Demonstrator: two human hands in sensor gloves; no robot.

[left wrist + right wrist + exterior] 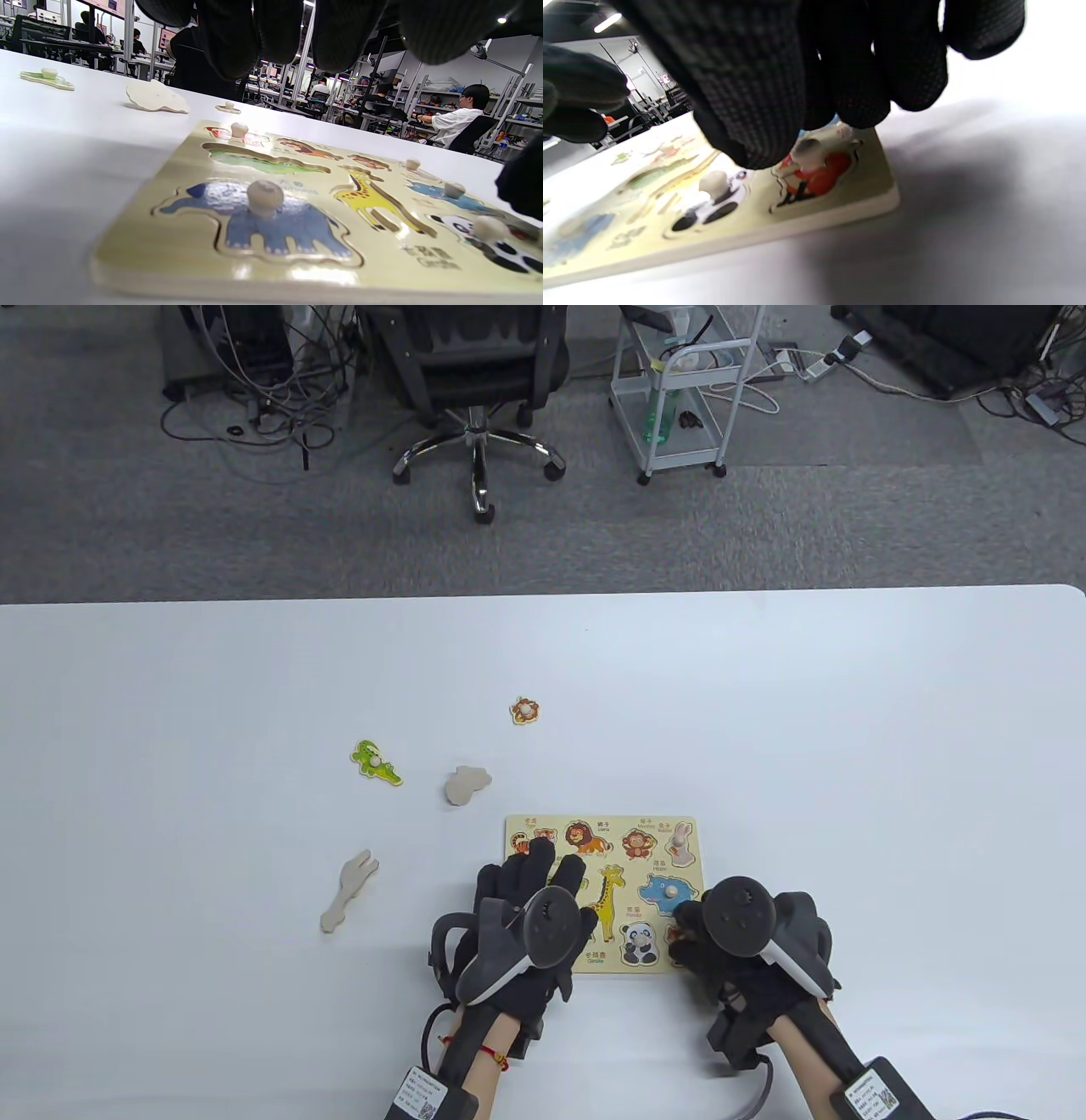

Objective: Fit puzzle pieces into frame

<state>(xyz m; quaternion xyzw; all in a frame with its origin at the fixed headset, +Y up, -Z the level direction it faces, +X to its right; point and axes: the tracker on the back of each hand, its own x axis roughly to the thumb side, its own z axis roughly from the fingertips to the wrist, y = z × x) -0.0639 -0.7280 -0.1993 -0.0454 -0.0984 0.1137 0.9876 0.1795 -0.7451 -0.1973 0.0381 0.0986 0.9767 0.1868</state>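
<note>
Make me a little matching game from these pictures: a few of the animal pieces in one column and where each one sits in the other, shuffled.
Things:
1. elephant piece
2. crocodile piece
3. panda piece
4. giraffe-shaped piece

Places:
A. face down on the table, left of the board
B. seated in the board near the left hand
C. face up on the table, far left of the board
D. seated in the board's near row, by the right hand

Pairs: 1-B, 2-C, 3-D, 4-A
</note>
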